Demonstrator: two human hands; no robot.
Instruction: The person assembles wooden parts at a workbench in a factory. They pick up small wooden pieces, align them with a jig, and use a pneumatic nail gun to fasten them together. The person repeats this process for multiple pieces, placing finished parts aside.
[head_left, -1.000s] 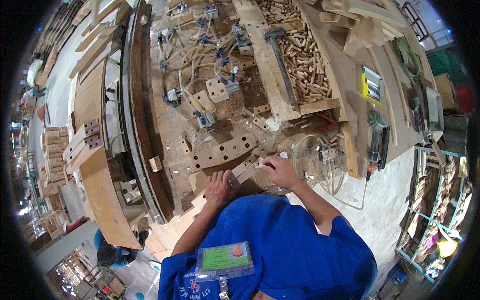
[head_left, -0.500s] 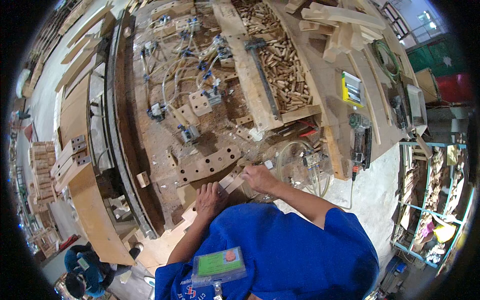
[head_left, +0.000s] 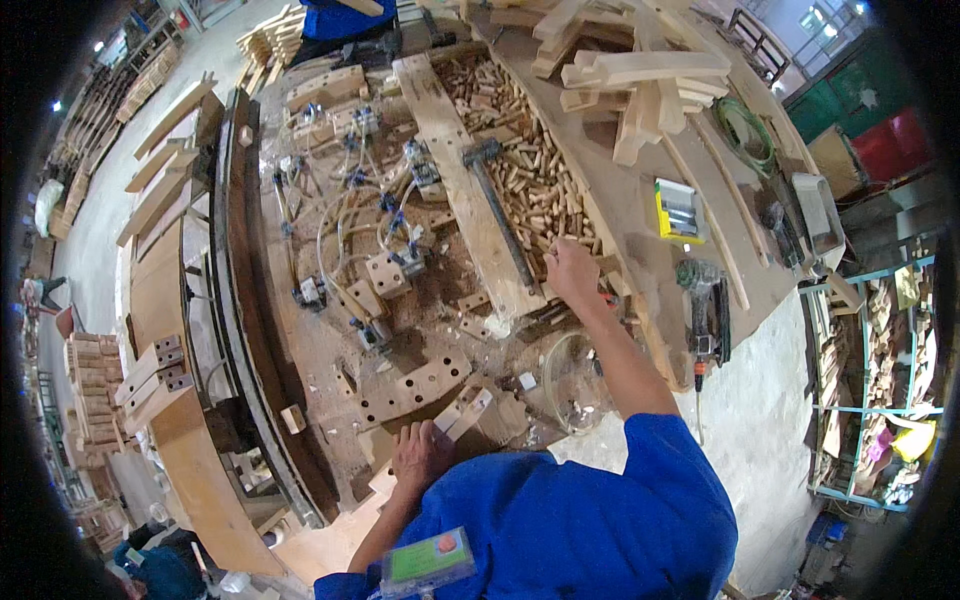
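So the right hand is stretched out with fingers curled down into the edge of the heap of wooden dowels, though whether one's actually pinched can't be told, while a small wood block nearer than that heap is pinned flat by the left hand, so a dowel probably has to be brought back to it.

Bright blue short-sleeved shirt, cloth creased over chest and shoulders; both forearms bare below the sleeves; left hand and right hand ungloved; green rectangular badge with orange spot on chest.
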